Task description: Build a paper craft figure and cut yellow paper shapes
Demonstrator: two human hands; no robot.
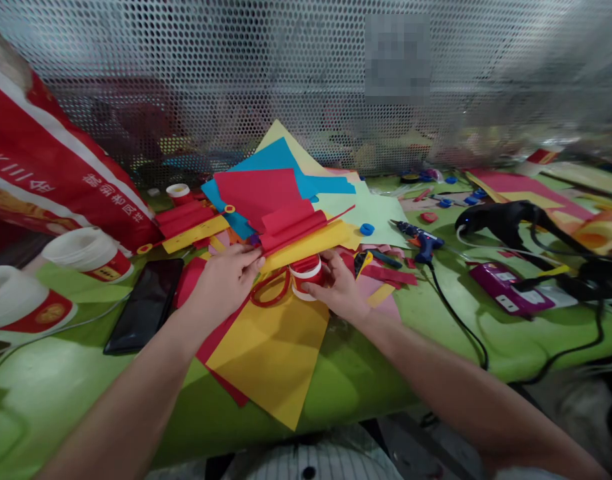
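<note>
A: While the red-and-white paper cup (pixel 306 279) sits just before the curled yellow paper (pixel 311 247), what could fail?
B: Right hand (pixel 340 288): thumb and fingers clamped round the cup. Squeezing hard might dent its wall.
A: Left hand (pixel 231 277)?
B: Fingers nearly together at the paper's left end; cannot tell if gripping. A tug could crease it. The red scissors handle (pixel 266 304) beside the cup may snag. Farther right, the glue gun (pixel 423 245): its cord (pixel 459 321) could catch the forearm (pixel 436 360).
</note>
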